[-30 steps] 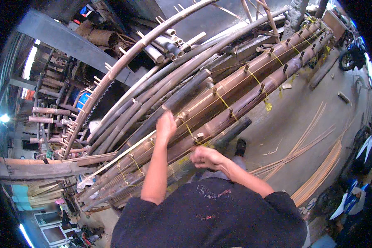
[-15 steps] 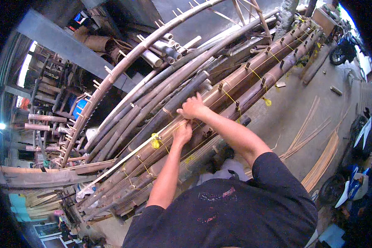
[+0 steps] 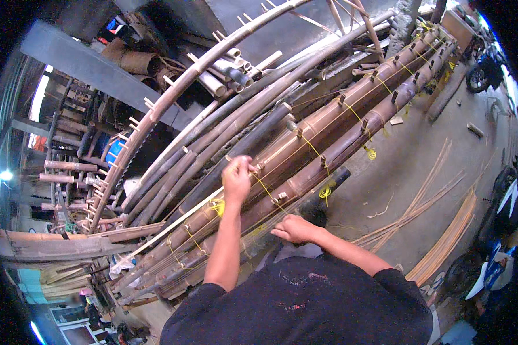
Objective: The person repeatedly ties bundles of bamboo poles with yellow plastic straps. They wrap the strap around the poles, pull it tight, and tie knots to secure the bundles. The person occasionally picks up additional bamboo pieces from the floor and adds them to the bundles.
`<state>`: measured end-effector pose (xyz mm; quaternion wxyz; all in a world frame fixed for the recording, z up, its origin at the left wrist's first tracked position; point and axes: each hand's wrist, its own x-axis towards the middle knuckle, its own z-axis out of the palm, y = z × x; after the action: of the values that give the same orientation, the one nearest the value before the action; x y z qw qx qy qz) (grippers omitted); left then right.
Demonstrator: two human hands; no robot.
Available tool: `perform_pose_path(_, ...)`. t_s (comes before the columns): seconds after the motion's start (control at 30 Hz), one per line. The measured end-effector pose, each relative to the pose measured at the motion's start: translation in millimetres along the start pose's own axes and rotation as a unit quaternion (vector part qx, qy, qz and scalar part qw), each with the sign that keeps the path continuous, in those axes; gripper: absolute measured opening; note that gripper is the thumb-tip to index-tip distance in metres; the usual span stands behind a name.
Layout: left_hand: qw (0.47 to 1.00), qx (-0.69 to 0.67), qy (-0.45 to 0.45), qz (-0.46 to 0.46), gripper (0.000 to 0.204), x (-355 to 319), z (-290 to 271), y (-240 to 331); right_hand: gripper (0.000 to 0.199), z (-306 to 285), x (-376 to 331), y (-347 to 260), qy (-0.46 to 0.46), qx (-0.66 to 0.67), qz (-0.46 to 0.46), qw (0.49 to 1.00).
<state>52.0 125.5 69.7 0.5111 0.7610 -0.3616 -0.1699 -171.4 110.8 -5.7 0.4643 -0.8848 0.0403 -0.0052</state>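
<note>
Tension looks like the weak point: a thin yellow cord (image 3: 264, 185) slants across a pair of long, round, brown bamboo poles, the upper pole (image 3: 321, 122) and the lower pole (image 3: 301, 183), and could slacken if either hand eased. The person's left hand (image 3: 236, 178) is curled into a fist at the upper pole, beside a short wooden peg (image 3: 258, 168); the right hand (image 3: 296, 230) is clenched just below the lower pole, seemingly pinching the cord's lower end. A skewed pull might slide the cord off the pale, stubby wooden block (image 3: 280, 197) on the lower pole, and the loose, bright yellow coil (image 3: 326, 191) hanging nearby could tangle with it. Whatever the left fist encloses is hidden, so I cannot tell what it holds. The cord is too fine to show any wrap or knot, and the poles' undersides are out of sight.
</note>
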Motion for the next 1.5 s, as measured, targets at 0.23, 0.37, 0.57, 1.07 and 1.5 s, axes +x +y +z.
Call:
perform_pose_path(0.23, 0.944, 0.325, -0.024, -0.046, 0.030, 63.5, 13.9, -87.0, 0.035, 19.3, 2.1, 0.5, 0.068, -0.165, -0.039, 0.983)
perform_pose_path(0.37, 0.943, 0.314, -0.115, 0.006, 0.036, 46.5, -52.8, -78.9, 0.024, 45.6, 16.2, -37.2, 0.092, -0.241, 0.018, 0.966)
perform_pose_path(0.57, 0.882, 0.397, -0.230, -0.105, 0.038, -55.8, -176.0, -97.5, 0.028, 132.4, 56.2, -94.8, -0.015, 0.661, 0.259, 0.704)
perform_pose_path(1.07, 0.961, 0.226, -0.156, 0.023, 0.035, -106.7, -155.4, -132.5, 0.063, 47.0, 236.5, -128.6, 0.160, -0.250, 0.182, 0.937)
perform_pose_path(1.5, 0.996, 0.070, -0.038, 0.039, 0.028, -96.7, -149.0, -107.7, 0.045, 141.9, 85.5, -110.9, 0.047, 0.083, -0.034, 0.995)
